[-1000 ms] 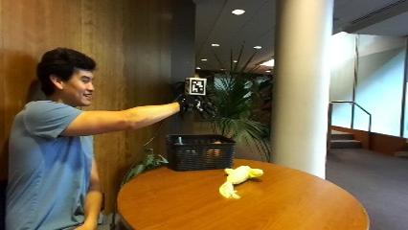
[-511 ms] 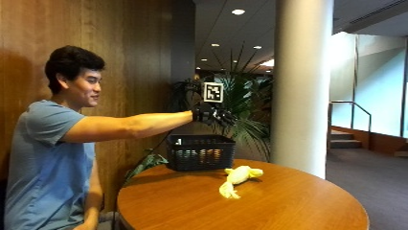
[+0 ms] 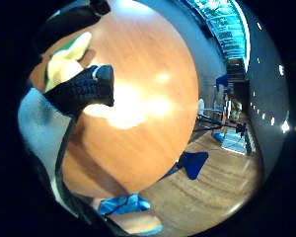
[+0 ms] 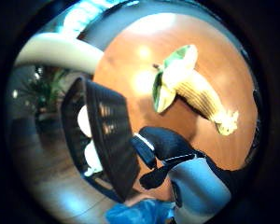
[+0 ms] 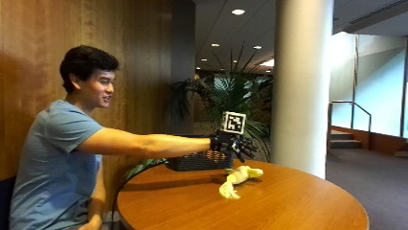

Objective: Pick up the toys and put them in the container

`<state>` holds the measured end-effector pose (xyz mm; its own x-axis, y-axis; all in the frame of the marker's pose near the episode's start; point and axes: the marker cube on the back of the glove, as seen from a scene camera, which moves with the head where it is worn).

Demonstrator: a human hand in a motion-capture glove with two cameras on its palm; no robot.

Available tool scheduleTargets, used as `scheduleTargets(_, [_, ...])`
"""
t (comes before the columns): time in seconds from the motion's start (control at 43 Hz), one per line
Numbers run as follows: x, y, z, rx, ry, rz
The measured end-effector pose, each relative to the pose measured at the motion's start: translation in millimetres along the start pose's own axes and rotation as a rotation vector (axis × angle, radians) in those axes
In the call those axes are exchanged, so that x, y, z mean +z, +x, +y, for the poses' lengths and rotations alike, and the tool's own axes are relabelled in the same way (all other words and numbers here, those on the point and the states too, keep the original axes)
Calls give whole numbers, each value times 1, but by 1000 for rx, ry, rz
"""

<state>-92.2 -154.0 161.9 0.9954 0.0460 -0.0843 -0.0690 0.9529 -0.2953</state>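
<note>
Gloved right hand [image 5: 231, 145] hovered above the round wooden surface [image 5: 287, 201], fingers relaxed, holding nothing. Yellow-green plush banana toy [image 5: 237, 178] lay below it, beside the black mesh container [image 5: 199, 161].

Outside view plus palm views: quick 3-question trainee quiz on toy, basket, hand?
1. True or false: the yellow toy lies on the round table, outside the black basket.
2. The gloved right hand is: A) gripping the toy, B) above the table, holding nothing, C) inside the basket.
3. Fill in: in the thumb side palm view, pale things show inside the ____.

Key: 1 true; 2 B; 3 basket.
</note>
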Motion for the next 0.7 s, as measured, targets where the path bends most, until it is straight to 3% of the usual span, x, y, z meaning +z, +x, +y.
scheduleTargets(0.046, [14, 6, -6, 9, -19, 8])
scheduleTargets(0.209, [61, 13, -35, 316, -92, 13])
scheduleTargets(0.302, [80, 1, -34, 54, -109, -40])
scheduleTargets(0.349, [89, 0, -34, -2, -119, -40])
scheduleTargets(0.511, [120, -3, -35, 4, -115, -139])
scheduleTargets(0.697, [121, -8, -35, 57, 18, -269])
